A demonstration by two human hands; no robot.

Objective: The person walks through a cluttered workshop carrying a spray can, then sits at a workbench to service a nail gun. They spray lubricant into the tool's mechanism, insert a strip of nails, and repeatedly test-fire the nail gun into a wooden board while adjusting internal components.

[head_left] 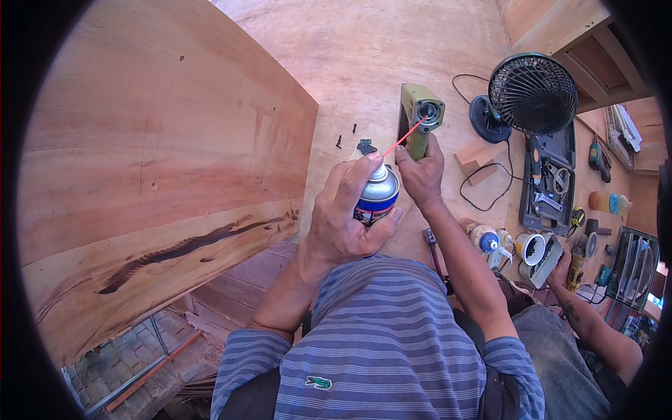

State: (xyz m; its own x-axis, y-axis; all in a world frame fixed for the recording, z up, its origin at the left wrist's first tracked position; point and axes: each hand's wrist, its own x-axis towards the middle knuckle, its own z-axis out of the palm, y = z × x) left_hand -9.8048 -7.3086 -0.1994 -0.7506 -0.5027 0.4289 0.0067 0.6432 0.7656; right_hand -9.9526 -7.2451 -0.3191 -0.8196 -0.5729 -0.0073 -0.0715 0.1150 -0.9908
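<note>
My left hand (339, 220) is wrapped round a spray can (378, 199) with a silver top and a blue band, one finger on its white nozzle. From the nozzle a thin red straw (406, 136) slants up to the round opening of a green power tool body (423, 98), which looks like a nail gun with its end cap off. My right hand (424, 175) grips the tool by its handle, keeping the opening turned toward me. Beyond the can, a small black part (366, 146) and two dark screws (339, 141) lie on the plywood.
A large wooden panel (175, 140) stands at left. To the right are a black fan (533, 94), wood blocks (479, 157), an open toolbox (549, 203), a white cup (530, 248) and bottles (481, 236). Another person's hand (560, 269) is by a grey case at lower right.
</note>
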